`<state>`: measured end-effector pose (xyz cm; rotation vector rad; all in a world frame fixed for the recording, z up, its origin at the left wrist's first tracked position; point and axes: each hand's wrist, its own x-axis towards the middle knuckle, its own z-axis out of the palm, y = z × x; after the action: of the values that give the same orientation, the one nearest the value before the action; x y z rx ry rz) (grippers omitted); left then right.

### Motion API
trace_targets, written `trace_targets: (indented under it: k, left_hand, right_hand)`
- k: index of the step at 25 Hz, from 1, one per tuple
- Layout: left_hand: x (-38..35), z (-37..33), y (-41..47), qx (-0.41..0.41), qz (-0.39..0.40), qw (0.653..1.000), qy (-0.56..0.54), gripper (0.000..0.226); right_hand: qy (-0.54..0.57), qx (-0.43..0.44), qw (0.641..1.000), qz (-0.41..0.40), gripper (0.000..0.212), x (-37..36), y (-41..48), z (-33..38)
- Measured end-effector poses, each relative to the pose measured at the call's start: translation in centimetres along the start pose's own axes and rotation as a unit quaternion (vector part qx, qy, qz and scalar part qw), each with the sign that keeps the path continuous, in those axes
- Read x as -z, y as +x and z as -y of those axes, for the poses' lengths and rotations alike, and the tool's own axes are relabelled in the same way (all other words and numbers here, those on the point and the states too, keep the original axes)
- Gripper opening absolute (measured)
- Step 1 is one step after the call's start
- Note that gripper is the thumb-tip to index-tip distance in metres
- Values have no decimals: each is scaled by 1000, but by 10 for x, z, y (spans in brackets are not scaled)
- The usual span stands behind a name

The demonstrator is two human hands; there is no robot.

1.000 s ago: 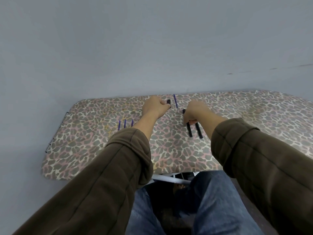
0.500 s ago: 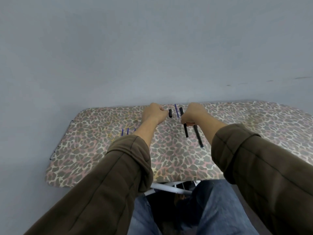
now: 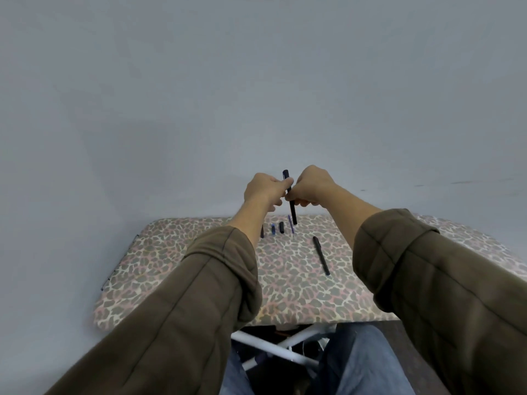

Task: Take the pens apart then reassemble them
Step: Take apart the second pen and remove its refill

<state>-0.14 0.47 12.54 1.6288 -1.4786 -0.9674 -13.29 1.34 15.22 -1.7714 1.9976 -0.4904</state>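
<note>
Half a second ago both hands were down at the tabletop, the right one holding a pen at the surface and the left fisted beside a cap. Now both are raised in front of the grey wall at the middle of the frame, meeting on one black pen, and the tabletop sits lower in the picture.

The left hand pinches the pen near its upper part. The right hand has its fingers curled round the barrel just below, so each grip is clenched on the same pen. Its long axis runs nearly vertical in the frame. The top end leans slightly left and sticks out above the fingers, and the lower end points down towards the tabletop's far edge.

A second pen lies flat on the leopard-print surface right of centre, slanting from upper left to lower right. Below the hands lie a black cap, a thin blue refill and a short blue piece. Any print on the pens is too small to read.
</note>
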Motion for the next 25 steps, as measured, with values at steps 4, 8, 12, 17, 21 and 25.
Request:
trace_targets:
  k: [4, 8, 12, 17, 21, 25]
  left_hand:
    - [7, -16, -15, 17, 9, 999, -32, 26]
    - [10, -11, -23, -32, -7, 999, -39, 19]
    - [14, -8, -28, -92, -39, 995, -12, 23]
    - [16, 1, -25, -114, -46, 992, -10, 38]
    - [18, 5, -19, -118, -31, 991, -50, 35]
    - [13, 3, -13, -121, -44, 990, -52, 34]
  right_hand:
    - [13, 33, 999, -23, 16, 16, -19, 13]
    - [54, 47, 997, -7, 22, 21, -30, 10]
    - [200, 59, 977, -32, 31, 26, -23, 16]
    - [213, 96, 970, -71, 22, 18, -10, 30]
    - [226, 125, 963, -84, 17, 13, -4, 36]
    - [185, 144, 967, -100, 17, 13, -1, 36]
